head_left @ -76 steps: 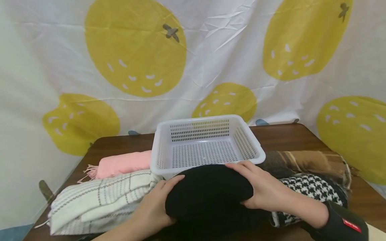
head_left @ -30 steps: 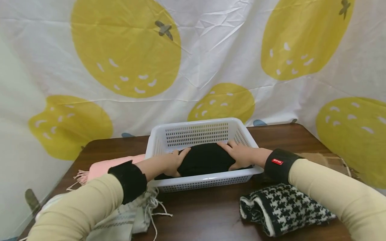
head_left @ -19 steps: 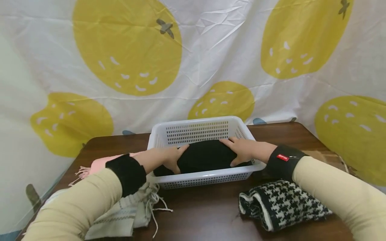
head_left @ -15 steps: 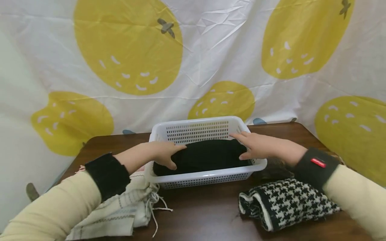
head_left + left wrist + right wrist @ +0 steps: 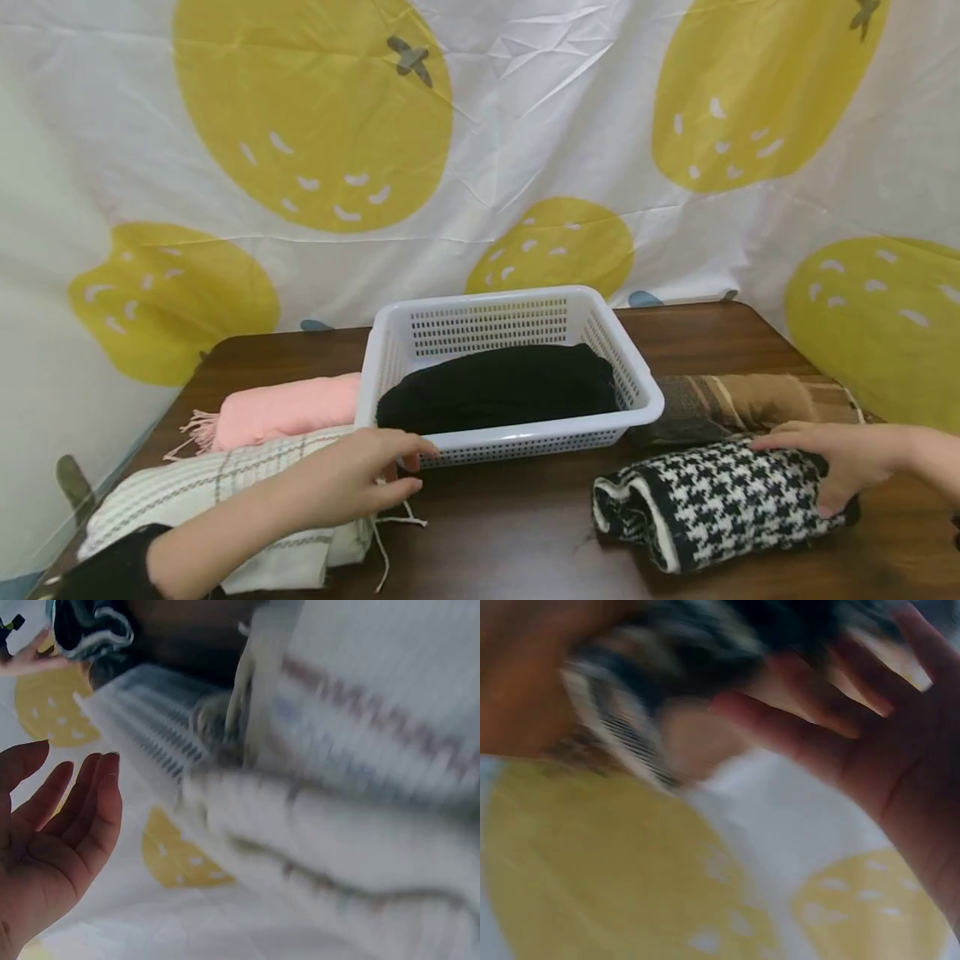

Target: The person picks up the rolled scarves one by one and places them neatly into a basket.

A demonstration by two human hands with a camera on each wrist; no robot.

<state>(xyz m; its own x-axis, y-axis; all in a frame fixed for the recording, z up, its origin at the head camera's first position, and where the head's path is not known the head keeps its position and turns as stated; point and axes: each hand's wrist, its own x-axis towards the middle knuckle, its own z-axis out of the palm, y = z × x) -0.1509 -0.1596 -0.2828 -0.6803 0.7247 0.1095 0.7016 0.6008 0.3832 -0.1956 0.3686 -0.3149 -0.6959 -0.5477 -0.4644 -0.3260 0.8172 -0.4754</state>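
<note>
A rolled black cloth (image 5: 502, 387) lies inside the white plastic basket (image 5: 517, 437). My right hand (image 5: 855, 462) is at the right end of the folded black-and-white houndstooth scarf (image 5: 738, 500), fingers over its top and thumb by its near side. In the right wrist view its fingers (image 5: 795, 742) are spread beside blurred cloth; contact is hard to tell. My left hand (image 5: 360, 475) hovers over the right end of the folded white striped scarf (image 5: 195, 475), holding nothing. Its fingers (image 5: 101, 817) look relaxed in the left wrist view.
Left of the basket lies a rolled pink scarf (image 5: 292, 408) with fringe. A brown plaid scarf (image 5: 757, 400) lies to the basket's right, behind the houndstooth one. The brown wooden table (image 5: 510, 533) backs onto a fruit-print curtain (image 5: 525, 150).
The black cloth was carried into the basket and let go. Both hands have since drawn back out, the left toward the white striped scarf, the right down to the houndstooth scarf.
</note>
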